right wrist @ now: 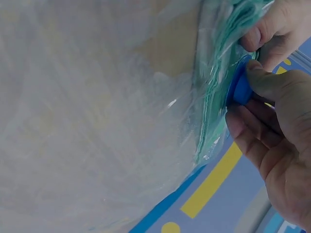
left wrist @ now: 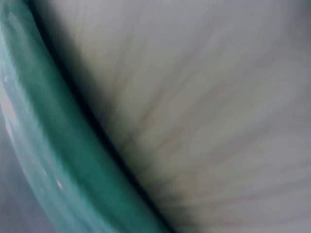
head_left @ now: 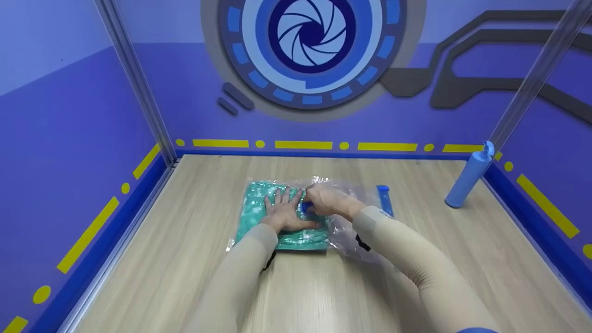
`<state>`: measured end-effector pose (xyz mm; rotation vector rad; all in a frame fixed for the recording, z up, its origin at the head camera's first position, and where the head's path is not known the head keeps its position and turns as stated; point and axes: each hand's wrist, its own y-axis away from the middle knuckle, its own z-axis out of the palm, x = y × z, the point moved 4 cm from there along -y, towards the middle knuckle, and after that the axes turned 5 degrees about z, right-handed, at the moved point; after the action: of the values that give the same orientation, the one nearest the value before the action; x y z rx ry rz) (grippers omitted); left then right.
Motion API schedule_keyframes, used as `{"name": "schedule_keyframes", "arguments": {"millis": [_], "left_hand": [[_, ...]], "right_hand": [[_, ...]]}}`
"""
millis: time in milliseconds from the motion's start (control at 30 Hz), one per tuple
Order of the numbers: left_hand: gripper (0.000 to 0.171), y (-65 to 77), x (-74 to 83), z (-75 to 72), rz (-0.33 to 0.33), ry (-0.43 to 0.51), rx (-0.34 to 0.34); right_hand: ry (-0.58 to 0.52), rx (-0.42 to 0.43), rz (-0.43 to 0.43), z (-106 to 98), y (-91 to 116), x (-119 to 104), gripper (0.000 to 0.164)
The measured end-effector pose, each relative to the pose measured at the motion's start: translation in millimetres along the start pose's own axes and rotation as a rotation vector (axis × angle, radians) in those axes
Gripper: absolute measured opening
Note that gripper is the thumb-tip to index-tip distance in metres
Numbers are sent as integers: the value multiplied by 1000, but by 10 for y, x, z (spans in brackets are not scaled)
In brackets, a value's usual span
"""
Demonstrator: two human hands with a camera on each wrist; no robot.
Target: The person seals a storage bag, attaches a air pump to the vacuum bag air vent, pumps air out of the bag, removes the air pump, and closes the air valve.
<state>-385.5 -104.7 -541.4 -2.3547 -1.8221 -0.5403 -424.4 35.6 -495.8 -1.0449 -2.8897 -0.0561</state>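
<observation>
A clear plastic vacuum storage bag [head_left: 344, 233] lies on the table with folded green fabric [head_left: 252, 210] filling its left part. My left hand [head_left: 283, 216] rests flat on the bag over the fabric, fingers spread. At the bag's round blue valve cap [right wrist: 239, 86], my right hand [head_left: 326, 201] pinches with thumb and fingers, clearly seen in the right wrist view. The left thumb lies close beside the cap there. In the left wrist view, the green fabric's edge [left wrist: 63, 141] runs along the wooden tabletop.
A blue hand pump [head_left: 468, 180] stands at the table's right rear. Near the bag's right side lies a blue strip [head_left: 385, 201]. Blue-purple panels with yellow markings wall in the wooden table [head_left: 185, 222] at the back and both sides.
</observation>
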Motion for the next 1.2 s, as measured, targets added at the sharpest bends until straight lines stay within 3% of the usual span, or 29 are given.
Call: {"name": "schedule_keyframes", "arguments": {"millis": [200, 467, 667, 800, 1000, 1200], "left_hand": [[132, -15, -3, 8, -4, -10, -16], [132, -36, -27, 20, -7, -15, -9], [131, -35, -21, 30, -8, -11, 4], [130, -45, -27, 30, -10, -12, -3], [131, -36, -20, 24, -8, -42, -9], [133, -31, -8, 22, -10, -27, -8]], "right_hand": [[-60, 36, 138, 47, -10, 36, 39], [-159, 127, 245, 95, 22, 69, 47], [-267, 39, 219, 48, 40, 117, 59], [-275, -27, 193, 32, 36, 133, 44], [-206, -6, 142, 37, 26, 122, 18], [-268, -18, 248, 58, 28, 125, 26]]}}
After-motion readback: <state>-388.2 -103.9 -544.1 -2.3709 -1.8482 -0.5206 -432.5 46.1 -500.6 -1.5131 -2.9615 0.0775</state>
